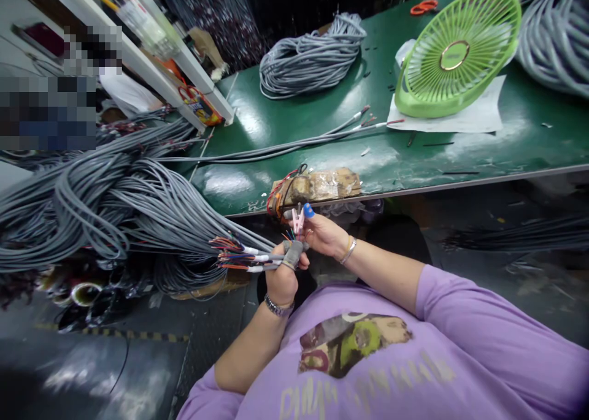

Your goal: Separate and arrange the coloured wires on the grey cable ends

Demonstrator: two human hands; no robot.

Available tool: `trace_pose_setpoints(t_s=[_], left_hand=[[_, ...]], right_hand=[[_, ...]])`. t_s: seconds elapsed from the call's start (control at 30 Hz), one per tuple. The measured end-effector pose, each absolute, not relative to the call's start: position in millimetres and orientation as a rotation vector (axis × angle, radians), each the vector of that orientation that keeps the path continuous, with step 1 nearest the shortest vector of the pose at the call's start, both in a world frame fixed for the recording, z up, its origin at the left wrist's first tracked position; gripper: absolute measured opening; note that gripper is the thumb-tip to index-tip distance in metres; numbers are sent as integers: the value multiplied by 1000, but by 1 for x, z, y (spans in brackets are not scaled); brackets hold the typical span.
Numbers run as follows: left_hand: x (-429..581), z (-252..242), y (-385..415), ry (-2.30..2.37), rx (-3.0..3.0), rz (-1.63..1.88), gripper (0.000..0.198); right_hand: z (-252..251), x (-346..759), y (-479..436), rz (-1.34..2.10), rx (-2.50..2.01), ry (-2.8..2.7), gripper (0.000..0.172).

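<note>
My left hand (pixel 283 279) is closed around several grey cables (pixel 271 259), whose white-wrapped ends show orange, blue and dark inner wires (pixel 230 257) pointing left. A grey covering (pixel 294 252) wraps its thumb. Close beside it, my right hand (pixel 324 235) has its fingers drawn together at a pink clothespin (pixel 298 219), just in front of the bench edge. A blue finger cot (pixel 308 210) covers one right fingertip. Some thin coloured wires (pixel 289 235) stick up between the hands; their lower ends are hidden.
A large heap of grey cables (pixel 151 193) lies at the left. On the green bench (pixel 257 126) are a cable coil (pixel 313 58), a green fan (pixel 455 55), orange-handled scissors (pixel 423 7) and loose cables (pixel 276 150). A taped wooden block (pixel 335 184) sits at its edge.
</note>
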State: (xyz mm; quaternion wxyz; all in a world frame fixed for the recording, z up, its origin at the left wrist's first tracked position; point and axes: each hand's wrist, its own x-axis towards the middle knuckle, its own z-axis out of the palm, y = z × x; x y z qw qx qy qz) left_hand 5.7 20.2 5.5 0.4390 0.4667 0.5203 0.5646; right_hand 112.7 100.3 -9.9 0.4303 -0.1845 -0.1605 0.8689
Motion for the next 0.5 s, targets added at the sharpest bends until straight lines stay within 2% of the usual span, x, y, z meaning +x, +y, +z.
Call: trace_pose_setpoints(t_s=[0.23, 0.5], left_hand=[[5, 4, 18, 1333, 1169, 1398, 28], [4, 7, 17, 1330, 1170, 1379, 29]], right_hand=[[-3, 112, 100, 2141, -477, -316, 34], [0, 112, 100, 2127, -485, -318, 35]])
